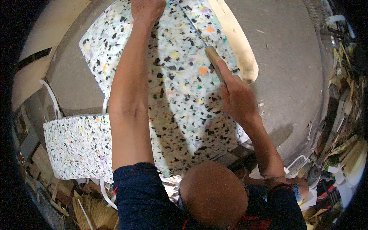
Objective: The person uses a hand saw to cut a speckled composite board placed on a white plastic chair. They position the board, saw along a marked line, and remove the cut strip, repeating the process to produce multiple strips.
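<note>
A large sheet of speckled foam, white with black, orange and green flecks, spreads out in front of me. In my right hand is the wooden handle of a long knife. Its thin blade runs away from me along the foam to the upper edge of the view. My left arm reaches straight forward, and my left hand is at the foam's far part. The picture's upper edge cuts off that hand, so its fingers are hidden.
A pale wooden board shows along the foam's right side, above the grey floor. At the lower left lies another speckled foam piece near white metal tubes. Straw broom bristles are below it. Mixed clutter lines the right.
</note>
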Action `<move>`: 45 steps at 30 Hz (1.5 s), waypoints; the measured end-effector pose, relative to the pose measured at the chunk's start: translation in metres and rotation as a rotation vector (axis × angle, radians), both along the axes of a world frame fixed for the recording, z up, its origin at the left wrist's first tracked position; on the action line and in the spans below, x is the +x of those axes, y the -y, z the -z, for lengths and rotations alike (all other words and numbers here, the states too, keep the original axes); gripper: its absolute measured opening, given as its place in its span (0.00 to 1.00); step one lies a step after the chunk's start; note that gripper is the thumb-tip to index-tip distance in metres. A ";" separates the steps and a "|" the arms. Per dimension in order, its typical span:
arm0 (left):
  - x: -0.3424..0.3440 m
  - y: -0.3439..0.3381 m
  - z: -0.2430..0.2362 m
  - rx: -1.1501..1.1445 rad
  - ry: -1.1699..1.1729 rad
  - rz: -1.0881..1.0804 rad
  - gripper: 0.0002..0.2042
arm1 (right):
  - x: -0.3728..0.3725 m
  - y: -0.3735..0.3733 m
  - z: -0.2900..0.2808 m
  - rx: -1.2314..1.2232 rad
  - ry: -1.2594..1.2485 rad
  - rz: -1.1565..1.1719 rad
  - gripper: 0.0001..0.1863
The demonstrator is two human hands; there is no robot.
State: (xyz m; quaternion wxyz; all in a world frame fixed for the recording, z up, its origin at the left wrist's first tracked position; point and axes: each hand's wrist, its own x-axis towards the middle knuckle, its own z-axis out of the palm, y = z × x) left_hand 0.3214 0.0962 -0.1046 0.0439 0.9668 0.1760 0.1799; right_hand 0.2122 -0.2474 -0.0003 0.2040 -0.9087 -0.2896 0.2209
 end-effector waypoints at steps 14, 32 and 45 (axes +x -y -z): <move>0.000 -0.003 0.004 0.007 -0.001 -0.008 0.25 | -0.036 0.035 -0.012 -0.054 -0.119 0.057 0.40; 0.001 -0.005 0.010 0.032 0.027 -0.007 0.25 | -0.052 0.048 0.002 -0.029 -0.091 0.080 0.40; 0.004 -0.010 0.014 0.029 -0.007 -0.019 0.25 | -0.086 0.090 -0.008 -0.099 -0.160 0.066 0.42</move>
